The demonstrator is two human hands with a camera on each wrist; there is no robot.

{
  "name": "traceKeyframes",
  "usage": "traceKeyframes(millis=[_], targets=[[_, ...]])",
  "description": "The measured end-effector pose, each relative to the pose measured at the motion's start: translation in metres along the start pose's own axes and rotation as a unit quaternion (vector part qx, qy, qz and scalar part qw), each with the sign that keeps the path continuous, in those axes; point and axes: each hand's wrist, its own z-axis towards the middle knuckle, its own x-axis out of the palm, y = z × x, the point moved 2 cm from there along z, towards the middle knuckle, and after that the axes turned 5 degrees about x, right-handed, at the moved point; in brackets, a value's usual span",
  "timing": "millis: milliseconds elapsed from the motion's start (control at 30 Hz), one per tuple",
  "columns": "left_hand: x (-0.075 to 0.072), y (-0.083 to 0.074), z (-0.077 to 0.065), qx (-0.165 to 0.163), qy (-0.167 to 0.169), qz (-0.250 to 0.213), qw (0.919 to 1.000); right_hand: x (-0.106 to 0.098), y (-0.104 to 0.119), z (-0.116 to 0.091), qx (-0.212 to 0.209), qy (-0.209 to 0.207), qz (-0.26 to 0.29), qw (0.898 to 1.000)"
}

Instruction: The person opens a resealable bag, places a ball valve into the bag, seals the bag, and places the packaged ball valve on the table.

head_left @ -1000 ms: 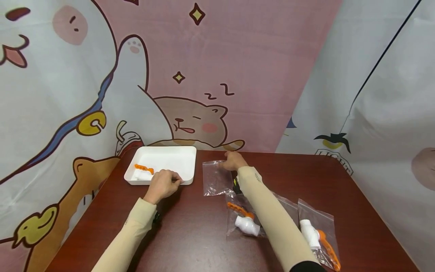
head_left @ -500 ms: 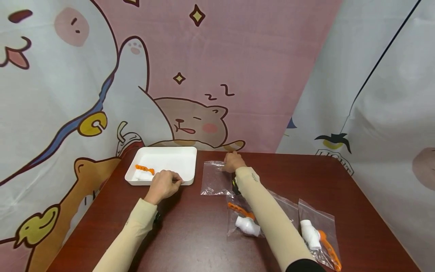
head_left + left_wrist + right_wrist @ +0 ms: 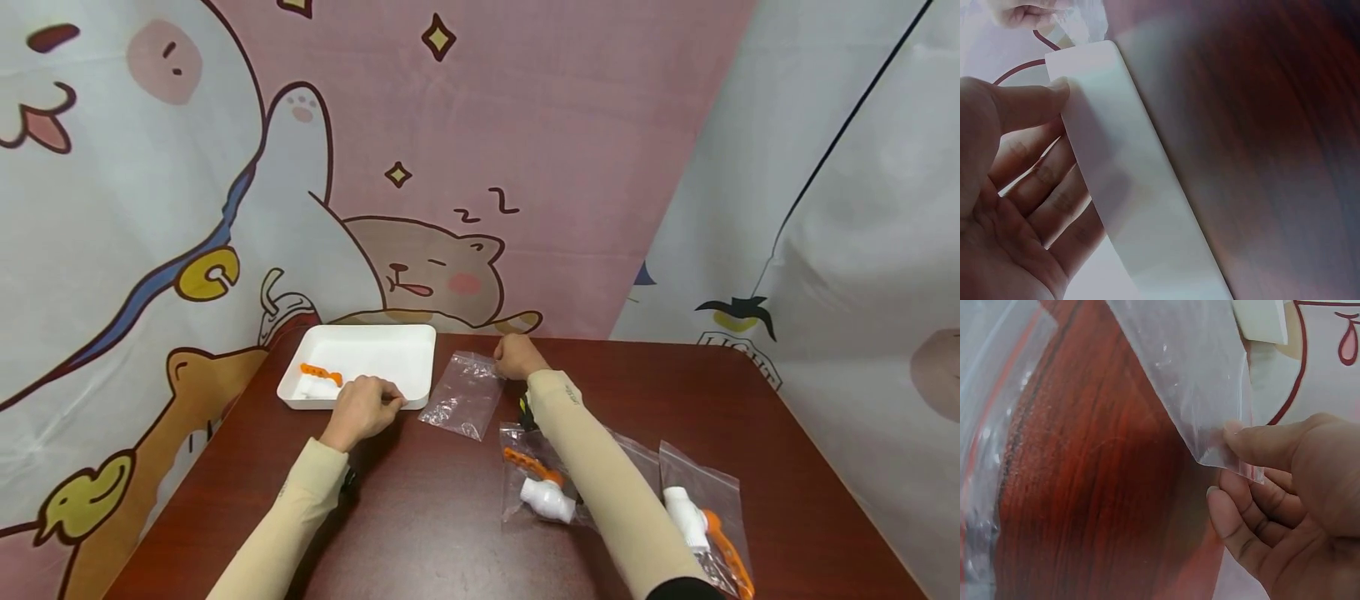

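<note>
My left hand (image 3: 360,412) holds the near rim of a white tray (image 3: 397,358) at the back left; in the left wrist view its thumb (image 3: 1032,105) lies on the rim, with the fingers on the inner side. An orange handle (image 3: 321,373) and a white piece (image 3: 318,388), partly behind the hand, lie in the tray. To the right, my right hand (image 3: 519,357) pinches the upper right corner of a flat, clear zip bag (image 3: 463,398). The right wrist view shows the bag's corner (image 3: 1225,453) between thumb and fingers. Nothing shows inside this bag.
Nearer me, a clear bag (image 3: 513,508) holds a white plastic valve body (image 3: 547,500) with an orange handle (image 3: 528,461), partly under my right forearm. Another bag (image 3: 697,467) with similar white and orange parts lies farther right. A printed curtain (image 3: 570,208) hangs behind the table (image 3: 420,517).
The flat bag has turned and its lower end has swung left towards the tray, while my right hand keeps its corner. My left hand has stayed on the tray's rim.
</note>
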Motion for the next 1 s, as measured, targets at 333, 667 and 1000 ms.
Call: traceKeyframes(millis=[333, 667, 1000], targets=[[-0.001, -0.001, -0.001, -0.001, -0.007, -0.002, 1.0000, -0.023, 0.000, -0.016, -0.032, -0.024, 0.077, 0.996], [-0.001, -0.002, -0.001, -0.001, -0.011, -0.007, 0.9999, -0.052, 0.006, -0.037, -0.053, -0.063, 0.112, 0.990], [-0.002, -0.003, -0.001, -0.012, 0.001, -0.011, 0.9999, -0.078, 0.005, -0.059, -0.051, -0.101, 0.126, 0.985]])
